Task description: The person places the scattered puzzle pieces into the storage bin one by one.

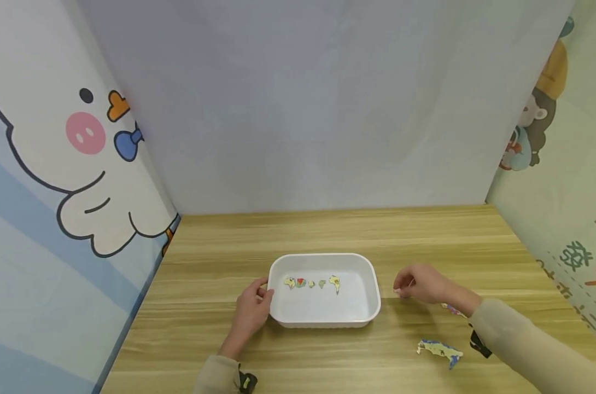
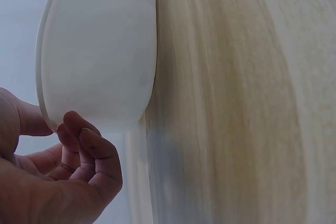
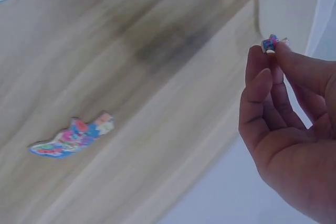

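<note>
The left hand (image 1: 249,313) pinches the edge of the white tray (image 1: 317,311). The right hand (image 1: 422,283) pinches a tiny colorful piece (image 3: 270,43). Five little pieces (image 1: 311,284) lie inside.

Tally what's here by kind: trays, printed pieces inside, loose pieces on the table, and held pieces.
White tray: 1
Printed pieces inside: 5
Loose pieces on the table: 2
Held piece, right hand: 1
Total: 9

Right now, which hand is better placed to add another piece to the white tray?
Probably the right hand: it pinches a small piece beside the tray, whereas the left hand holds the tray.
</note>
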The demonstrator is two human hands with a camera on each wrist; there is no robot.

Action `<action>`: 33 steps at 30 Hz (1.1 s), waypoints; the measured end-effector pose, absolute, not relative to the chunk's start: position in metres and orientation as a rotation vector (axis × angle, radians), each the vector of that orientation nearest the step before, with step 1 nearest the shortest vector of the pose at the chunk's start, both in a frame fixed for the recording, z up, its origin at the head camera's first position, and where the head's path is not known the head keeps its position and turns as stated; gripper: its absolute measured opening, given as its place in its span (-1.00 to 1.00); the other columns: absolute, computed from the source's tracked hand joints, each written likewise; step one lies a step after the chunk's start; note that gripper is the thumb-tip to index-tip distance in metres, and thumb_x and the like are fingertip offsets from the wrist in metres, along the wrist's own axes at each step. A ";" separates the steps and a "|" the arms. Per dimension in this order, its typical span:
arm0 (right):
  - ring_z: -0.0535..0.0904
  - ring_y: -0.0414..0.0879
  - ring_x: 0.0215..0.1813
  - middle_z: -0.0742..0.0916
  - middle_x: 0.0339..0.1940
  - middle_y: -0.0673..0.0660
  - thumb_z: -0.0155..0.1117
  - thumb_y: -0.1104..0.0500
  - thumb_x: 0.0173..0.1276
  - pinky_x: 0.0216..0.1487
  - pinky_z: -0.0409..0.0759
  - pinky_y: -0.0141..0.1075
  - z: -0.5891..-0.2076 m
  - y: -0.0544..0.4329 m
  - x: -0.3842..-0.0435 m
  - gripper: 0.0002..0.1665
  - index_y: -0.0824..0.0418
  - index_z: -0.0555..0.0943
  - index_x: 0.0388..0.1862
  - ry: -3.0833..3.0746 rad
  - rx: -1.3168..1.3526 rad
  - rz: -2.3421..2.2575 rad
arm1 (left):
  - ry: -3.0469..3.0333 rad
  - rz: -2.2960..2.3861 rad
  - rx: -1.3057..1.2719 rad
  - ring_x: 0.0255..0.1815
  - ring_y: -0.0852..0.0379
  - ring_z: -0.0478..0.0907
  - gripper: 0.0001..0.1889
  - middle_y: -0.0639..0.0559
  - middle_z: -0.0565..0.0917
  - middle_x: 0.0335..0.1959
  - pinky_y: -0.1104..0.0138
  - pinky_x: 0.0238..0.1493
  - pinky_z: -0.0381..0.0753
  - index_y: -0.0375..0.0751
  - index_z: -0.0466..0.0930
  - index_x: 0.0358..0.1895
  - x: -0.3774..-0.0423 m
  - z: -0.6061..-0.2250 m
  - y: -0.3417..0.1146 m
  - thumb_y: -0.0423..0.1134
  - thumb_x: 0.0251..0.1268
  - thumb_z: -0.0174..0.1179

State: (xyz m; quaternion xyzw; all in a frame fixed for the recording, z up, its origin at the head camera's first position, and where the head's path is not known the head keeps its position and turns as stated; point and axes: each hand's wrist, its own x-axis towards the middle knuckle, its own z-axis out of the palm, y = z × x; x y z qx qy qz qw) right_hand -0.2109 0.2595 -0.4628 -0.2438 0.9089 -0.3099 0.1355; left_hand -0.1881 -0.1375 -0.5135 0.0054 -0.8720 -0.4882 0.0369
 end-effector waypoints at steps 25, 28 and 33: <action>0.58 -0.18 -0.42 0.67 -0.49 -0.05 0.38 0.31 0.20 -0.39 0.54 -0.32 -0.426 0.210 -0.245 -0.96 0.26 0.67 -0.37 2.636 -0.792 -0.863 | -2.642 -1.529 -0.002 -0.59 0.20 0.46 -0.67 0.01 0.49 -0.49 0.37 -0.58 0.46 -0.43 0.52 0.08 -0.189 -0.516 -0.139 -0.39 0.26 0.15; 0.58 -0.17 -0.43 0.67 -0.50 -0.05 0.37 0.30 0.21 -0.39 0.55 -0.32 -0.425 0.204 -0.247 -0.97 0.25 0.67 -0.39 2.633 -0.771 -0.849 | -2.639 -1.521 -0.007 -0.60 0.21 0.46 -0.67 0.01 0.50 -0.50 0.37 -0.58 0.46 -0.43 0.52 0.08 -0.188 -0.515 -0.139 -0.39 0.26 0.15; 0.57 -0.20 -0.44 0.67 -0.50 -0.04 0.37 0.32 0.21 -0.39 0.55 -0.33 -0.428 0.195 -0.250 -0.97 0.25 0.66 -0.40 2.614 -0.764 -0.842 | -2.641 -1.512 -0.024 -0.59 0.21 0.46 -0.66 0.01 0.50 -0.49 0.37 -0.58 0.46 -0.44 0.52 0.08 -0.187 -0.514 -0.139 -0.38 0.26 0.16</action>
